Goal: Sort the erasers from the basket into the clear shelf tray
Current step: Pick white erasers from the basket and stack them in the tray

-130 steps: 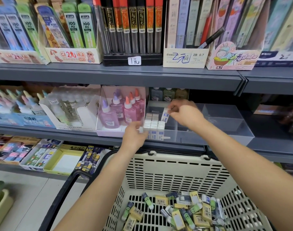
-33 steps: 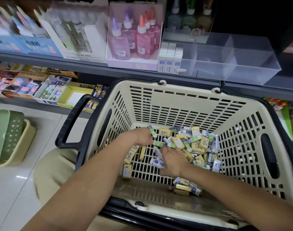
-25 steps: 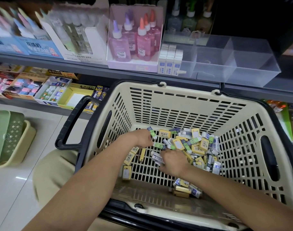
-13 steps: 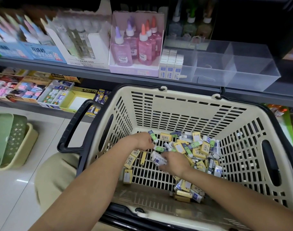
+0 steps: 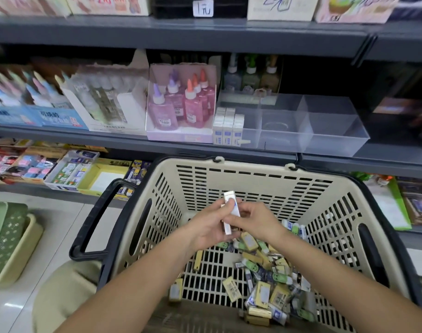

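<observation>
Hands rose from pile: left hand + right hand over basket, fingers curled on white erasers btwn them. Blur hides how many; clear tray well apart on shelf.

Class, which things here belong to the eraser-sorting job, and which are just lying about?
Job: basket, loose erasers, held erasers, clear tray, stacked erasers, left hand, right hand.
Lying about: glue bottles, green bin, price tag.

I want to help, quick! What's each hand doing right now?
Left hand: holding white erasers.
Right hand: pinching the same erasers.
</observation>
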{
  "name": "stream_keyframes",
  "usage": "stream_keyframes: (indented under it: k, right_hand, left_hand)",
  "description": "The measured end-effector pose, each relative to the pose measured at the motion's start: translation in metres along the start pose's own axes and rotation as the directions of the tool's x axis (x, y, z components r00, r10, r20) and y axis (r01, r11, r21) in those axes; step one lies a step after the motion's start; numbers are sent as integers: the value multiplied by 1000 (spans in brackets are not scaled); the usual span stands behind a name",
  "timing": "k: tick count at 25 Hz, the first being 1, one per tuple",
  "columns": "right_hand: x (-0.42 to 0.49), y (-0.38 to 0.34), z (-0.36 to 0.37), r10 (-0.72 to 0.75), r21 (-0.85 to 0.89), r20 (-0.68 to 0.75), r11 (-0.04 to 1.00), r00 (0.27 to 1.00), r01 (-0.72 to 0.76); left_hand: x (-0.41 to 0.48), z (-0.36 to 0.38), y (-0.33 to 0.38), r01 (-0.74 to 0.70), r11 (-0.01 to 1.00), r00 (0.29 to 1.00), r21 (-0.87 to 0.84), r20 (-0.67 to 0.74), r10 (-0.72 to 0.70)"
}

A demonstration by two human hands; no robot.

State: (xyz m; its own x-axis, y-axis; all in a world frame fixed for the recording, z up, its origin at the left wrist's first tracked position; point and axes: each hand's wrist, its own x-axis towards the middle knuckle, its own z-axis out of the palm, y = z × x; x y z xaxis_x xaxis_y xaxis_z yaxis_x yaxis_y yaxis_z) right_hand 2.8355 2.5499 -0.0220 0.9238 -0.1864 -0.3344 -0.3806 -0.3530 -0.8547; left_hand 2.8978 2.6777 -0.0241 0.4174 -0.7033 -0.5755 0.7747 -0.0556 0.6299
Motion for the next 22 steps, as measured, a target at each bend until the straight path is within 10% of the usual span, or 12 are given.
stream_keyframes:
  k: [10,22]
  right_hand:
    - [11,-32,-49,-248,-36,-89,969,965,246]
    - [8,-48,-70,-205,146,-121,964,971,222]
  left_hand:
    - [-7,16,43,29,989,999,142,-31,-25]
    - [-2,27,48,-20,994,1000,112,10,19]
